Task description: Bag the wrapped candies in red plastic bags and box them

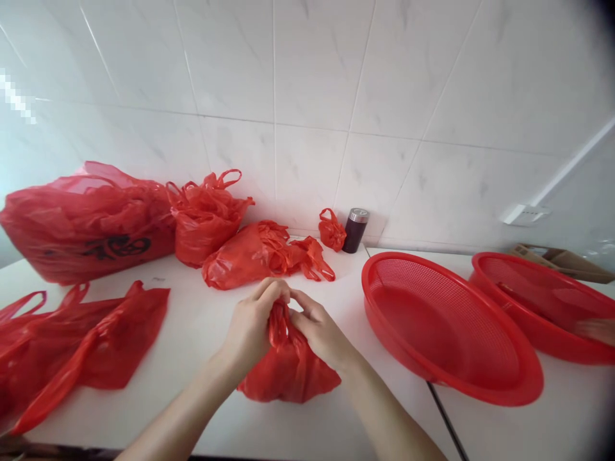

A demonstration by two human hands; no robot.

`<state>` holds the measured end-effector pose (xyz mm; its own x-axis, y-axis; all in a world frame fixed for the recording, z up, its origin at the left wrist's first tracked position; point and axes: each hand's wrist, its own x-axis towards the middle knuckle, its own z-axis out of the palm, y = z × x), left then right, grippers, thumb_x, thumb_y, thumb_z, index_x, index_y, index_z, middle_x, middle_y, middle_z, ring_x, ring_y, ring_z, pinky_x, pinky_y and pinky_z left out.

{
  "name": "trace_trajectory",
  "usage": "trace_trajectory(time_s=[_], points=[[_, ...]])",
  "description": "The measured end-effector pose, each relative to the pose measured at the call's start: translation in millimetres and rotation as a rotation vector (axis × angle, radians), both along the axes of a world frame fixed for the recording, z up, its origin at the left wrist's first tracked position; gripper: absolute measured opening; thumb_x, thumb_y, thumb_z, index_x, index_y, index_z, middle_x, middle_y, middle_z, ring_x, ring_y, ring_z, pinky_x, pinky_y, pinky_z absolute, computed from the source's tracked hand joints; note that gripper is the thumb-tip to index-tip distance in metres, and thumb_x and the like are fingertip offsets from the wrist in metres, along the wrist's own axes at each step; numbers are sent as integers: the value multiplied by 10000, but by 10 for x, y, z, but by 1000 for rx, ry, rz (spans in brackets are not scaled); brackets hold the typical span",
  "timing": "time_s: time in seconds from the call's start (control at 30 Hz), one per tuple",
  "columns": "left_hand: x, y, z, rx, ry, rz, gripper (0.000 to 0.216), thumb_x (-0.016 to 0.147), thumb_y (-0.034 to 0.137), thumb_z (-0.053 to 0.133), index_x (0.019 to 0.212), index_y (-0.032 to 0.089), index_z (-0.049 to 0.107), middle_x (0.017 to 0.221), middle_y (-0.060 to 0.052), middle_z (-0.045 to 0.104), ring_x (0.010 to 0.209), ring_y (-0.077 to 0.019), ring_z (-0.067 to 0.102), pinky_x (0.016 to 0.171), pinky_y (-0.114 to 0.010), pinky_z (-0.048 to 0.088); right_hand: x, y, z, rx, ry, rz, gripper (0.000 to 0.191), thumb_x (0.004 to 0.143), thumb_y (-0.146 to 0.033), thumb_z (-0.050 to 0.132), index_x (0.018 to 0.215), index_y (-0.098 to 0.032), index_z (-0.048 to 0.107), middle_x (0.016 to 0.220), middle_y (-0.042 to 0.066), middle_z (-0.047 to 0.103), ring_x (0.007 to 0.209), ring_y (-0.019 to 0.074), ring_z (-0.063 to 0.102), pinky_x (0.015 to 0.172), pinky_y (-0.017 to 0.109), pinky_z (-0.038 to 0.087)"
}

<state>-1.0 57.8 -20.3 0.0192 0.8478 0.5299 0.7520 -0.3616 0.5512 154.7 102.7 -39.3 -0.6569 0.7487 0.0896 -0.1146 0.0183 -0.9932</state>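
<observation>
A red plastic bag (293, 378) sits on the white table in front of me, its body full and its top gathered up. My left hand (252, 323) is closed on the bag's twisted top from the left. From the right, my right hand (319, 330) pinches the same gathered part, fingertips close to those of the left. A loop of the bag's handle shows between the two hands. What the bag contains is hidden.
Flat red bags (96, 346) lie at left. Behind stand a large red bag (62, 230), a stuffed bag (202, 224), a lying bag (245, 256), a small bag (331, 230) and a dark tumbler (356, 232). Red baskets (526, 384) stand right, a person's hand (598, 330) at the farther one.
</observation>
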Motion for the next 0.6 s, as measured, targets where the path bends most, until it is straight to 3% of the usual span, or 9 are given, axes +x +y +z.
trace_trajectory(time_s=[0.1,0.2,0.27,0.33,0.4,0.47,0.53,0.6], points=[[-3,-42,-21,-28,-17,-94,394,684,21,473,1003,222,588,1184,-81,595,959,-197,631,754,-286,497,62,45,-3,43,-45,-58,179,924,-362,508,986,-212,582,667,-43,527,551,99,449,541,228,381],[-37,-90,-18,-149,-52,-241,450,788,87,503,1181,270,626,1225,-71,610,1055,-212,620,882,-314,494,125,68,-1,316,-108,-237,165,951,-306,446,924,-205,574,835,3,588,745,134,538,696,265,438],[-64,-126,-41,-221,-152,-238,387,897,189,473,1236,302,621,1268,-50,609,1116,-205,600,947,-316,470,147,44,7,486,-156,-325,146,954,-277,434,925,-206,558,912,21,587,835,150,542,784,294,432],[-114,-172,-99,-279,-288,-160,340,953,304,449,1245,302,624,1274,-37,625,1173,-204,572,1009,-318,428,167,9,-1,527,-167,-335,141,949,-275,446,871,-202,539,961,33,580,848,149,530,799,298,424],[-207,-238,-197,-334,-417,-76,344,962,397,442,1211,276,647,1195,-39,676,1133,-206,593,995,-317,435,213,-5,-48,409,-127,-258,200,948,-308,463,791,-196,517,976,35,576,832,142,523,779,287,431],[-348,-331,-333,-363,-505,8,374,952,462,438,1111,235,689,1056,-49,721,952,-201,643,869,-308,492,302,24,-150,201,-58,-210,262,945,-371,479,757,-193,517,910,23,559,799,138,517,745,277,448],[-504,-443,-504,-360,-556,98,410,927,513,455,929,199,719,902,-55,734,751,-189,630,715,-299,508,414,87,-294,14,7,-281,289,919,-431,523,756,-192,530,826,7,514,774,141,508,711,274,469],[-617,-543,-690,-361,-612,184,429,899,540,487,786,184,698,795,-57,726,695,-194,628,686,-307,508,503,155,-445,-107,20,-390,331,882,-483,567,734,-192,511,777,-4,469,759,147,507,672,275,485]])
